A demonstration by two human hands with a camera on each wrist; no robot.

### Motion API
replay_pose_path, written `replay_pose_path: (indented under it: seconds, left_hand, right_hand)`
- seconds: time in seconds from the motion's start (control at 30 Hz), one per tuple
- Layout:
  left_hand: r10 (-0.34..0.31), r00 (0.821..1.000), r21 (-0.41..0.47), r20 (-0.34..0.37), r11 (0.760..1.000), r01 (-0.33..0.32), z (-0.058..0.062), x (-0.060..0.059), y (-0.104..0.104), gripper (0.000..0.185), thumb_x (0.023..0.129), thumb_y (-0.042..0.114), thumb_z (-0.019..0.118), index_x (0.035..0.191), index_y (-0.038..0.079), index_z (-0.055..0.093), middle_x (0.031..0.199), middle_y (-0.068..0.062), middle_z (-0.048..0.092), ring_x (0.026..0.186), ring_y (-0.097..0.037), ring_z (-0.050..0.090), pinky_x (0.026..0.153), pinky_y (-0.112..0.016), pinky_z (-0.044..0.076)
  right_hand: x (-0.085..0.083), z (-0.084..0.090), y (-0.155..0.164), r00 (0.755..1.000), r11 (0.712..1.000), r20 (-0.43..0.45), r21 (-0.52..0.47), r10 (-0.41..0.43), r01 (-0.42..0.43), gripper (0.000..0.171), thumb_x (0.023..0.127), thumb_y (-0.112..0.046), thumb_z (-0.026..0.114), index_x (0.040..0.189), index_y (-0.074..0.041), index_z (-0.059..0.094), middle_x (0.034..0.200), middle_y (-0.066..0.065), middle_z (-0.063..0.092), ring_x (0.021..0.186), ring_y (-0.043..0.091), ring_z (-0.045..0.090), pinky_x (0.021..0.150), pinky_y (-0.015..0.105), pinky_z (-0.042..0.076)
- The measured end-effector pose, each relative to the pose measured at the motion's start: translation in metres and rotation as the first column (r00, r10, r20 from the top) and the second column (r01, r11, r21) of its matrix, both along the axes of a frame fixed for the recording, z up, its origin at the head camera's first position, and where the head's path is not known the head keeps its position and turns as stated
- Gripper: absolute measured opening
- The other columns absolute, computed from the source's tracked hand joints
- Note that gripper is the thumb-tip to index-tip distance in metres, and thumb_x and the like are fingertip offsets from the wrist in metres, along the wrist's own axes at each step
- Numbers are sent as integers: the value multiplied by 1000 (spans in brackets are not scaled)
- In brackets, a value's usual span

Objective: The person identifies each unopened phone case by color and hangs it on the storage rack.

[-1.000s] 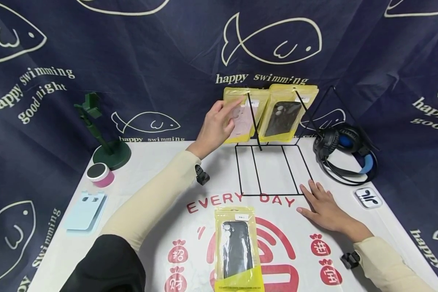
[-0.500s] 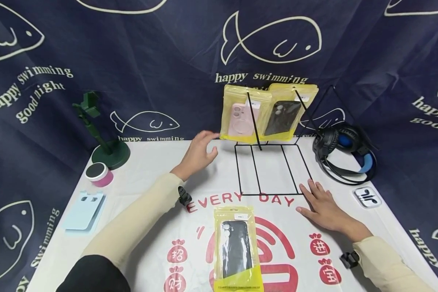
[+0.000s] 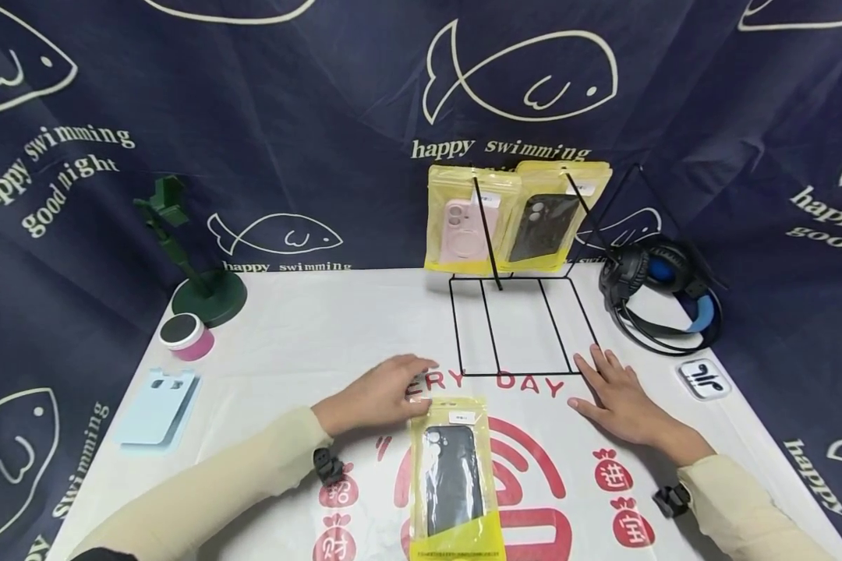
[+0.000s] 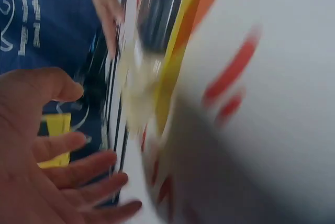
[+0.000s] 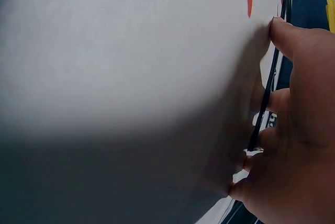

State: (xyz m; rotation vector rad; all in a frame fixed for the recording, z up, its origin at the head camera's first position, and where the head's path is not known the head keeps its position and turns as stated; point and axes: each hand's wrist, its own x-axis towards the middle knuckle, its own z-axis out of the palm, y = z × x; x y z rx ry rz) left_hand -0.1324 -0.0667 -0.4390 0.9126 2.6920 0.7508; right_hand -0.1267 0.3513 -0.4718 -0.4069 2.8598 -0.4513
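Observation:
A black phone case in a clear and yellow zip bag (image 3: 456, 483) lies on the table in front of the person. My left hand (image 3: 379, 393) hovers over the bag's upper left corner, fingers spread and holding nothing; the left wrist view shows the palm and loose fingers (image 4: 78, 171) near it. My right hand (image 3: 624, 401) rests flat with its fingertips at the front right corner of a black wire rack (image 3: 515, 327). From the rack's prongs hang a bagged pink phone case (image 3: 466, 230) and a bagged dark phone case (image 3: 543, 226).
Black headphones (image 3: 656, 296) lean at the rack's right side, with a white earbuds case (image 3: 705, 379) in front. On the left stand a green phone stand (image 3: 210, 296), a pink jar (image 3: 188, 339) and a light blue bracket (image 3: 156, 409). A dark fish-print curtain (image 3: 365, 132) hangs behind.
My left hand has drawn back from the hanging pink case, down and toward the person, to the bag on the table. My right hand has stayed in place.

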Motion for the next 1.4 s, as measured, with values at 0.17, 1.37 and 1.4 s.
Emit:
replay_pose_path:
  seconds: [0.17, 1.37, 1.4]
  left_hand:
    - [-2, 997, -21, 72, 1000, 3, -7, 28, -1, 89, 83, 48, 75, 151, 5, 39, 144, -19, 53, 136, -33, 50, 114, -46, 41]
    - [44, 998, 209, 41, 977, -52, 1, 38, 22, 63, 87, 23, 77, 142, 18, 46, 127, -1, 58, 113, -16, 56, 102, -39, 49]
    - [40, 999, 238, 31, 970, -47, 2, 38, 22, 58, 88, 22, 77, 137, 17, 48, 124, 0, 58, 110, -15, 56, 100, -37, 50]
  right_hand:
    - [-1, -1, 1, 1000, 1000, -5, -6, 1, -1, 87, 96, -52, 57, 158, -1, 24, 164, 32, 6, 151, 54, 3, 115, 75, 6]
    - [-1, 3, -2, 1000, 1000, 18, 16, 1, -2, 88, 95, -52, 59, 157, -1, 25, 164, 33, 8, 150, 55, 6, 114, 76, 7]
    - [-1, 3, -2, 1000, 1000, 17, 16, 3, -3, 88, 95, -52, 59, 157, -1, 25, 164, 33, 8, 150, 55, 6, 114, 76, 7]
